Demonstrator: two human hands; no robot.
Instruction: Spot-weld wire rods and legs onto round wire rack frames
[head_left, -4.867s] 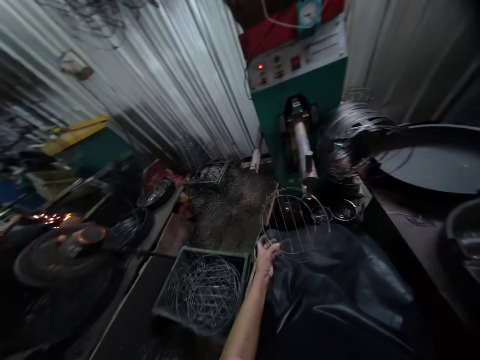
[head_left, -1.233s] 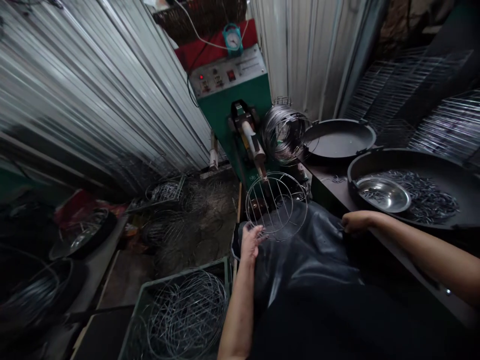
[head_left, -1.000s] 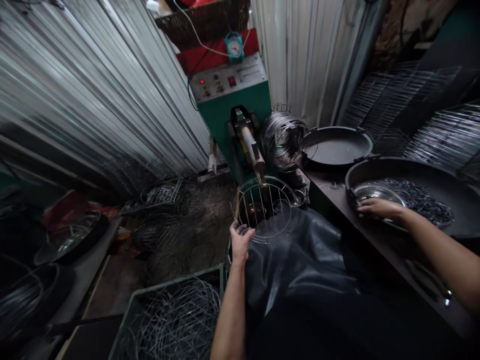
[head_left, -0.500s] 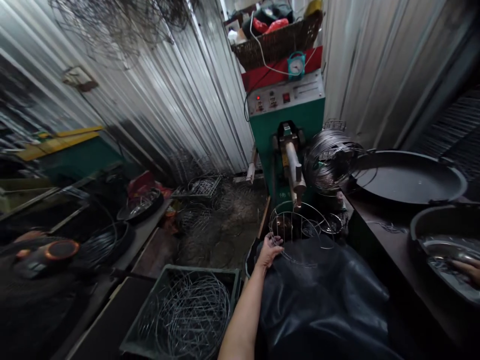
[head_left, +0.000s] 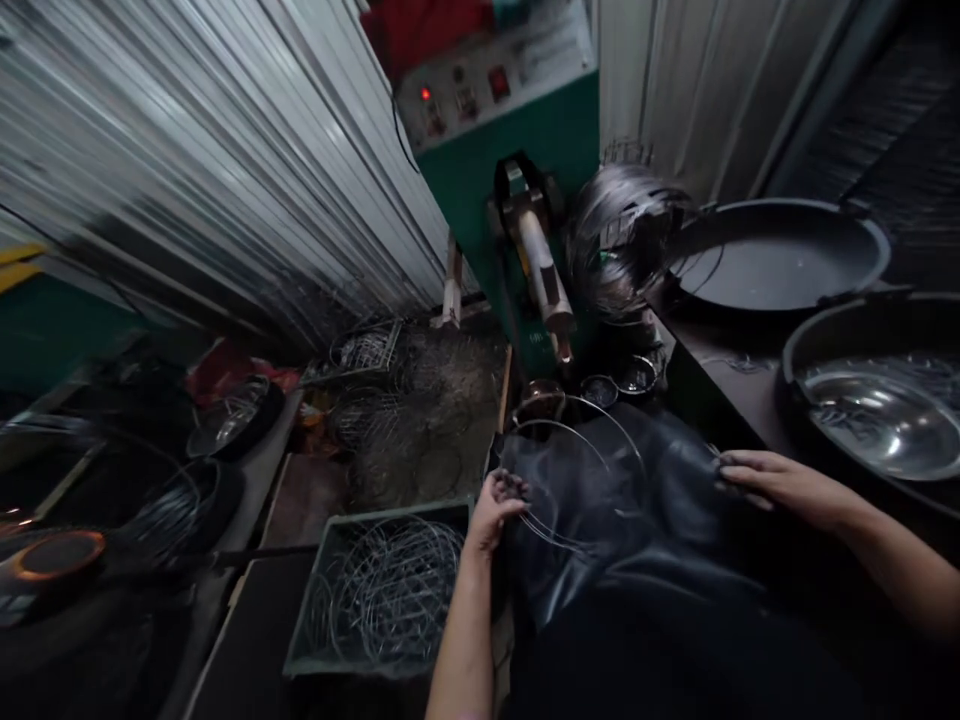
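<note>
My left hand (head_left: pixel 504 508) is closed round the near left edge of a round wire frame (head_left: pixel 556 540). The frame rests over the black apron (head_left: pixel 637 500) on my lap, its thin rings below the machine's metal arm. To the right, my right hand (head_left: pixel 784 487) hovers past the apron's edge with thumb and fingers pinched together. Something small may sit at those fingertips, but I cannot make it out. Ahead stands a green machine (head_left: pixel 465 185) with a lit red lamp; its thick metal arm (head_left: pixel 541 265) ends in a copper-coloured tip.
On the right bench are a wide black pan (head_left: pixel 780 255) and a deeper pan (head_left: pixel 795 400) holding a shiny bowl (head_left: pixel 892 425) and small metal pieces. A wire coil (head_left: pixel 600 245) is beside the machine. At left, a green crate (head_left: pixel 300 640) holds wire rings.
My right hand has come out of the deeper pan and moved left towards the apron. My left hand has brought the wire frame closer and tilted it. The view has dipped.
</note>
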